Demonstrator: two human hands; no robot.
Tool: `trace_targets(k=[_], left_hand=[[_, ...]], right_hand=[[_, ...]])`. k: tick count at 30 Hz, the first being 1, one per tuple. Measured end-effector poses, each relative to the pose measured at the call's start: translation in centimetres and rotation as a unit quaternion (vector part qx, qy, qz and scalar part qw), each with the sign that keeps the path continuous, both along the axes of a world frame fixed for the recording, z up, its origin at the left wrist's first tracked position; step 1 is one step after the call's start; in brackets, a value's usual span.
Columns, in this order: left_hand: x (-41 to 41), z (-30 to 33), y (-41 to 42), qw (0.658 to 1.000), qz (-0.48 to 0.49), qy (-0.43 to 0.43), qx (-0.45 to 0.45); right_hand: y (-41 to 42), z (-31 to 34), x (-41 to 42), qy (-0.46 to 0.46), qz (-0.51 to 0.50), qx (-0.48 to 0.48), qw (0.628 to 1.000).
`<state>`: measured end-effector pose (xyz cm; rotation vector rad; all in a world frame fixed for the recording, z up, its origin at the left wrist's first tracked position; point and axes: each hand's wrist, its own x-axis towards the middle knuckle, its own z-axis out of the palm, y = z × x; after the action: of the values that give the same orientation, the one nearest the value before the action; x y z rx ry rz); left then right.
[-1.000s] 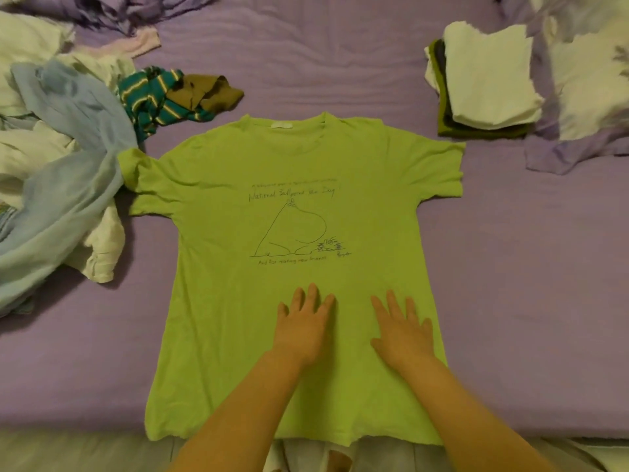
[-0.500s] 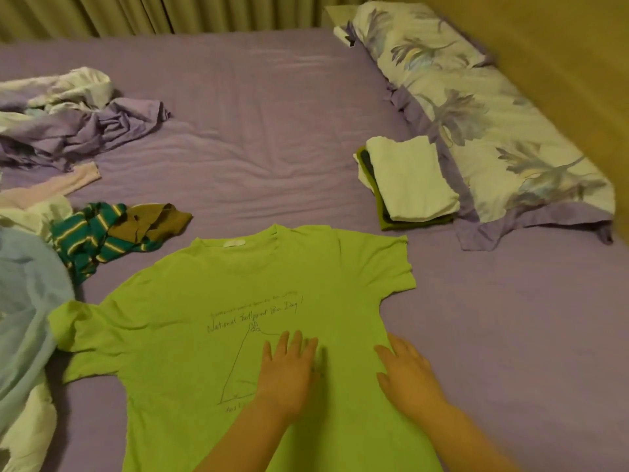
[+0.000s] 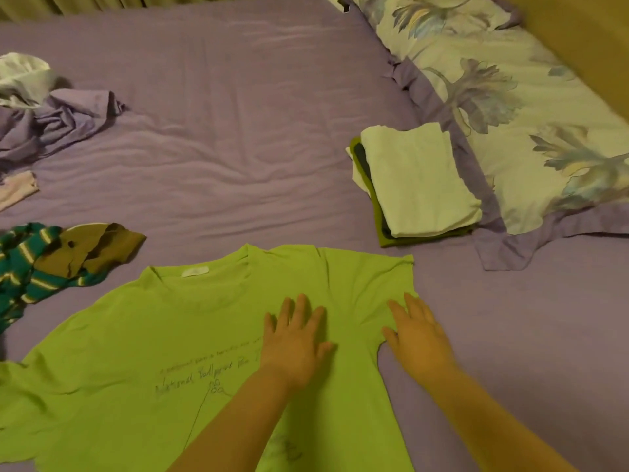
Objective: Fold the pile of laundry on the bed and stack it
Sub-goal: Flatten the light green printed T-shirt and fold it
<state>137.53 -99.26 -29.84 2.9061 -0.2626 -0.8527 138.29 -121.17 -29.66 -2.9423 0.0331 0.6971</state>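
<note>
Home bedroom: a bed (image 3: 238, 131) with a wrinkled purple sheet fills the view, a floral pillow (image 3: 531, 124) with purple border lies at its right, curtain folds (image 3: 85, 3) hang behind, loose clothes (image 3: 58, 257) and a folded stack (image 3: 418, 185) lie on the sheet.

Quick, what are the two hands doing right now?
Left hand: open, fingers spread flat on the green T-shirt.
Right hand: open, resting flat at the T-shirt's sleeve, holding nothing.
</note>
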Motion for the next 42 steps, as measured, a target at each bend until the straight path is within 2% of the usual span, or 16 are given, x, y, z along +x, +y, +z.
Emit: trace_targets(k=[5,10,14,17,19,21,24,27,31,35,37,38,39,40,41,42], left_hand=[[6.8,-1.8,-1.9,0.995,0.0,-0.097,-0.001],[13.9,-2.8,-2.1,0.983,0.101,-0.15,-0.024],[16.8,-2.4,-2.6,0.973,0.108,-0.183,-0.085],[17.2,-2.3,-3.5,0.958,0.12,-0.231,-0.117],[16.5,-2.8,-3.9,0.964,0.114,-0.225,-0.086],[14.8,-3.2,-3.9,0.959,0.127,-0.243,-0.066],[10.2,-4.0,-3.8,0.935,0.114,-0.327,-0.071],[6.5,-5.9,-3.5,0.965,0.024,-0.258,-0.04],[6.7,-6.8,-3.4,0.985,0.017,-0.169,0.022],[6.9,-4.7,-2.1,0.985,0.06,-0.148,-0.068],[6.0,-2.9,-0.4,0.952,0.154,-0.175,-0.199],[5.5,-1.8,0.4,0.906,0.242,-0.178,-0.299],[5.2,-0.5,1.1,0.832,0.35,-0.142,-0.407],[5.1,0.7,1.6,0.734,0.449,-0.071,-0.506],[5.2,1.3,2.1,0.649,0.516,-0.002,-0.56],[5.2,1.5,2.4,0.605,0.55,0.051,-0.573]], right_hand=[[-0.7,-1.5,4.7,-0.042,-0.046,0.032,0.998],[-0.7,-3.4,6.9,-0.106,-0.097,0.049,0.988],[-1.2,-4.0,7.5,-0.12,-0.131,0.164,0.97],[-2.1,-4.2,7.5,-0.167,-0.174,0.171,0.955],[-2.3,-4.2,7.1,-0.181,-0.163,0.137,0.96],[-1.9,-3.9,6.5,-0.183,-0.175,0.159,0.954],[-1.5,-3.5,5.1,-0.163,-0.204,0.152,0.953],[-0.8,-3.4,4.3,-0.163,-0.198,0.144,0.956],[0.0,-2.9,4.6,-0.149,-0.155,0.155,0.964],[2.1,-0.8,4.6,-0.176,-0.138,0.227,0.948],[4.3,0.4,4.5,-0.183,-0.11,0.246,0.945],[5.8,0.9,4.3,-0.173,-0.08,0.253,0.948],[7.4,1.2,4.0,-0.157,-0.043,0.264,0.951],[8.9,1.4,3.5,-0.138,-0.004,0.282,0.949],[10.2,1.4,2.9,-0.123,0.025,0.303,0.945],[11.0,1.3,2.4,-0.115,0.038,0.315,0.941]])
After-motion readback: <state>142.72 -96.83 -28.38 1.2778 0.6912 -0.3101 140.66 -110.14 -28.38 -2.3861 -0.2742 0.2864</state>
